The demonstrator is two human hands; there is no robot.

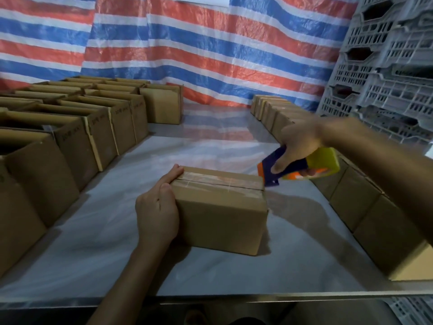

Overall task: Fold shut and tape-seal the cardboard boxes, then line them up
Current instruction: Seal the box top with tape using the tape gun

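A closed cardboard box (pixel 222 219) sits in the middle of the table, with clear tape running along its top seam. My left hand (pixel 157 207) grips the box's left end, fingers curled over the top edge. My right hand (pixel 297 141) holds a blue and orange tape dispenser (pixel 302 167) with a yellow-green roll. The dispenser's blade end is at the box's top right corner.
Several open boxes (pixel 77 127) stand in rows on the left. A line of closed boxes (pixel 365 202) runs along the right edge. Grey plastic crates (pixel 386 66) are stacked at the far right. The steel table (pixel 117 242) has a striped tarp (pixel 210 43) behind it.
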